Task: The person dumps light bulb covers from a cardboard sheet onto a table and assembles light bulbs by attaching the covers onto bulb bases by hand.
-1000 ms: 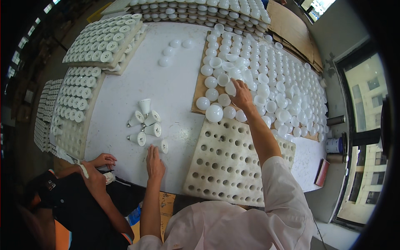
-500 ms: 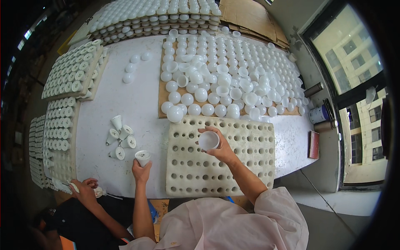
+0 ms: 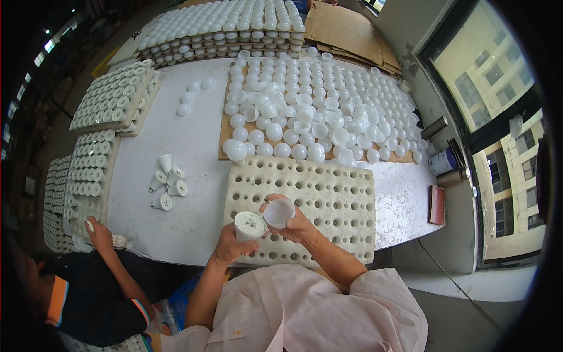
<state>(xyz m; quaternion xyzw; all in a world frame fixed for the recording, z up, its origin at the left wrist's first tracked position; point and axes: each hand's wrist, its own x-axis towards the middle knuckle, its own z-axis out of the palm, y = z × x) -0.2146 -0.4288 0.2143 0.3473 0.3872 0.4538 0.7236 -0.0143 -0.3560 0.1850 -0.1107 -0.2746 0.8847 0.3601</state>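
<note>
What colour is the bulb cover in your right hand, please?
The cover is milky white, best seen in the head view.

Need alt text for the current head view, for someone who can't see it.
A person's left hand holds a white bulb base and the right hand a translucent dome cover, close together over a holed tray. Beyond lie many domes on cardboard; five loose bases lie to the left.

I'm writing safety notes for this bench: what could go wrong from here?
The cover in the right hand might knock the bulb base in the left hand, being so close. Either could slip onto the holed board below. The heaped covers might roll if bumped.
</note>
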